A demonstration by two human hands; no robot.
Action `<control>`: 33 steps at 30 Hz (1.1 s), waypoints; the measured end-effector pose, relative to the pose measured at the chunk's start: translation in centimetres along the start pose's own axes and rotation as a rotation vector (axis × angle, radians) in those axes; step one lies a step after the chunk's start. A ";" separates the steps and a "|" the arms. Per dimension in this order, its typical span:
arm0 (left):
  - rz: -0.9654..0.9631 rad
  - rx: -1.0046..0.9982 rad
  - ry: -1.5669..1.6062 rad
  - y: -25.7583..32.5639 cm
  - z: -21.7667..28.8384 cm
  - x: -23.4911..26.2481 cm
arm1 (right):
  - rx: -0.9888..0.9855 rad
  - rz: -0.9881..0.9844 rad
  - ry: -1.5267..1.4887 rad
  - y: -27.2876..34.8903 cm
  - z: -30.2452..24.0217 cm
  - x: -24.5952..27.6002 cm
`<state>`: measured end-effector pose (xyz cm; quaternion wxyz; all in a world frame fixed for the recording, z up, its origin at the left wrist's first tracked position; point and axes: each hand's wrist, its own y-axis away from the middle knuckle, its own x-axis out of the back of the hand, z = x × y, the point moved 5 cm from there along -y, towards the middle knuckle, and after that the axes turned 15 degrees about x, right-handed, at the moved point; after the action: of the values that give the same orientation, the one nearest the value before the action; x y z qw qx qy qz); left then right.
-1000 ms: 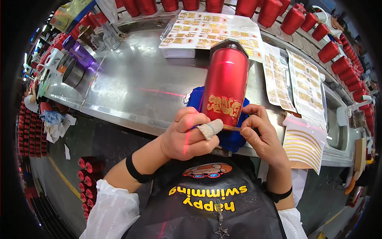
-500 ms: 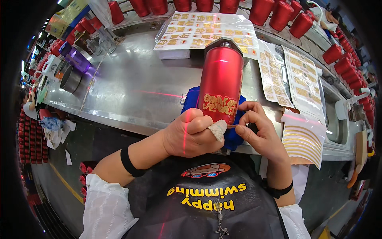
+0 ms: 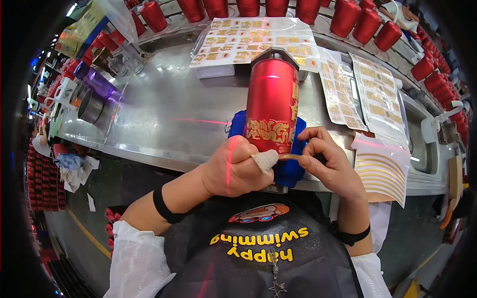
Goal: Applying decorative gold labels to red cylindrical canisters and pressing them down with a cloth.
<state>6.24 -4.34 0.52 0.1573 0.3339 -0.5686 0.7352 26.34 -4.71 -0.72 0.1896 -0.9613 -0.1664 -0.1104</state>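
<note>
A red metal bottle point(image 3: 271, 102) with a gold pattern near its base lies on a blue cradle point(image 3: 289, 169) at the near edge of a steel table point(image 3: 169, 119). My left hand point(image 3: 236, 166), its thumb wrapped in white tape, presses a thin gold strip point(image 3: 290, 156) against the bottle's base. From the right, my right hand point(image 3: 330, 161) pinches the other end of that strip. A red laser line runs across the table, the bottle and my left hand.
Sheets of gold stickers point(image 3: 258, 39) lie behind the bottle and to its right point(image 3: 365, 97). A sheet of gold strips point(image 3: 382, 171) hangs off the table edge. Rows of red bottles point(image 3: 365, 22) line the back. Purple and steel cups point(image 3: 92, 94) stand at left.
The bottle has rolled slightly on the cradle, and both hands have shifted along its base with the gold strip. The view has tilted a little.
</note>
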 end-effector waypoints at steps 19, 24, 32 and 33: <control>-0.017 0.028 0.011 -0.3 -0.1 -0.3 | -0.126 -0.069 -0.135 0.8 0.4 1.0; -0.051 0.198 0.090 1.2 -0.5 -0.1 | -0.027 -0.127 -0.033 0.6 0.5 1.0; -0.039 0.039 0.006 0.2 0.2 -0.1 | -0.031 -0.084 -0.061 0.7 0.9 0.9; -0.047 0.108 0.047 0.7 -0.2 -0.1 | -0.015 -0.086 -0.060 0.6 0.9 1.0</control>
<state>5.77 -4.33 -0.11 0.1698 0.3378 -0.5161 0.7686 27.60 -4.62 -1.51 0.1724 -0.9575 -0.2125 -0.0910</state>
